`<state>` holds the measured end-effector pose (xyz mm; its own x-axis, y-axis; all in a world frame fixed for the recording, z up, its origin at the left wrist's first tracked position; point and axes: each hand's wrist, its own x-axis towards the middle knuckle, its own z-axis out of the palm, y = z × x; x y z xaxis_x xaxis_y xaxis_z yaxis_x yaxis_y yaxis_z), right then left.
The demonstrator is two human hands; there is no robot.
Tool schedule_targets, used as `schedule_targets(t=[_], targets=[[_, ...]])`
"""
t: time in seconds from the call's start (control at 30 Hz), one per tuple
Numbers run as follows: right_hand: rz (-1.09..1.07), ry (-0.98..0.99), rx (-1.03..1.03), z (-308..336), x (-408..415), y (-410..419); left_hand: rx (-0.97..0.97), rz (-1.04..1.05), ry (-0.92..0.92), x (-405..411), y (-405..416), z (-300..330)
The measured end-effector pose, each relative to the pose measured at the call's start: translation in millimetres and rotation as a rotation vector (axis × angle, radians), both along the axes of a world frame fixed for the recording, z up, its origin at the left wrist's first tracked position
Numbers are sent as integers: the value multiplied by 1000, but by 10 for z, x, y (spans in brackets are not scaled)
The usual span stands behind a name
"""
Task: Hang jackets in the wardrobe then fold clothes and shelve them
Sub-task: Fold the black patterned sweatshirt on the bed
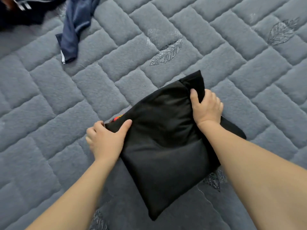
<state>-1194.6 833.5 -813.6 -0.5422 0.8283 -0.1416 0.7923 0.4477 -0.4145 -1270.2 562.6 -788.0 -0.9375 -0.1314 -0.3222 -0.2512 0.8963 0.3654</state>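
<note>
head view: a folded black garment (167, 146) lies on a grey quilted bed cover (49, 90), a little below the middle of the frame, turned so one corner points toward the person and the opposite corner points away. the left hand (106, 140) grips the garment's left corner, thumb on top of the cloth and fingers curled under the edge. the right hand (206, 107) grips the far right side, thumb pressed on top and fingers wrapped round a bunched fold. both forearms are bare and reach in from the bottom of the frame; the right forearm crosses over the garment's right edge. a small patch of red and orange print (117, 118) peeks out at the garment's left edge, just beside the left thumb. a strip of the same black cloth sticks out past the right wrist onto the cover.

open cover surrounds the garment on the left, beyond it and to the right; its stitched blocks carry a few embroidered leaf motifs (166, 53), one just beyond the garment. well apart, at the upper left, a navy garment (73, 29) with white trim lies crumpled and stretched toward the middle. at the top left corner a dark garment with white stripes (21, 7) is partly cut off by the frame edge. nothing lies between the hands and these two pieces.
</note>
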Motion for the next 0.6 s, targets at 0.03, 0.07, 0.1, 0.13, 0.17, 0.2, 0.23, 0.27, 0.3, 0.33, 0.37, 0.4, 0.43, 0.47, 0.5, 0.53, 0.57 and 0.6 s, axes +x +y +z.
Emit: schedule_targets(t=[0.03, 0.07, 0.1, 0.13, 0.17, 0.2, 0.23, 0.27, 0.3, 0.33, 0.37, 0.4, 0.43, 0.47, 0.5, 0.53, 0.57, 0.6], targets=[[5, -24, -67, 36, 2, 24, 77, 83, -68, 4, -17, -2], [3, -36, -168, 101, 6, 55, 216, 147, -143, -9, -1, -1], [-5, -10, -314, 203, 17, 82, 401, 228, -210, -25, 41, 15], [-20, 60, -506, 327, 44, 99, 568, 304, -270, -30, 96, 59], [-30, 148, -706, 452, 99, 119, 678, 350, -295, -28, 143, 108], [-34, 212, -866, 582, 188, 139, 729, 357, -291, -11, 183, 172], [-37, 257, -972, 731, 307, 155, 738, 343, -279, 25, 218, 257], [-56, 297, -1034, 883, 460, 166, 754, 322, -261, 63, 259, 364], [-102, 341, -1062, 1041, 648, 174, 768, 297, -243, 104, 299, 501], [-170, 392, -1071, 1199, 863, 179, 787, 267, -233, 151, 354, 663], [-249, 448, -1073, 1371, 1105, 186, 802, 221, -239, 195, 425, 848], [-329, 507, -1073, 1568, 1369, 186, 814, 157, -245, 245, 514, 1059], [-399, 566, -1072, 1780, 1634, 167, 812, 80, -241, 292, 615, 1286], [-463, 623, -1070, 2020, 1896, 128, 804, -3, -229, 349, 736, 1537], [-522, 683, -1065, 2286, 2153, 71, 786, -82, -217, 418, 873, 1810], [-576, 743, -1059, 2560, 2400, 0, 759, -159, -202, 510, 1017, 2098], [-628, 799, -1044, 2823, 2640, -81, 733, -232, -189, 629, 1164, 2379], [-681, 856, -1022, 3084, 2886, -178, 720, -307, -177, 773, 1309, 2647]])
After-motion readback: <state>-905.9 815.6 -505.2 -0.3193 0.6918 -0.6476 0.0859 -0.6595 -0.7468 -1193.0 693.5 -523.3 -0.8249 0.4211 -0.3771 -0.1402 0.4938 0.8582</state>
